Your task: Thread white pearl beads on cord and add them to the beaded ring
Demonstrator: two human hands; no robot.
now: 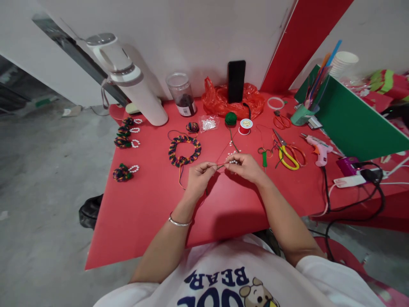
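Observation:
Near the middle of the red table [143,221], my left hand [201,177] is closed, pinching a thin red thread [221,165] between thumb and fingers. My right hand [245,167] pinches the same thread a short way to the right. White beads show by its curled fingers; whether they are strung cannot be made out. Loose white beads [230,153] lie just beyond the hands. Behind them stand a red thread spool [245,127] and a green yarn ball [230,119]. A multicoloured crocheted ring [172,154] lies left of my left hand.
Several yarn pieces with bead loops [122,172] line the left side. A white bottle [145,100], a clear jar [181,96] and a phone [236,81] stand at the back. Yellow-handled scissors [285,157], a pink glue gun [320,150] and a power strip [348,181] lie right.

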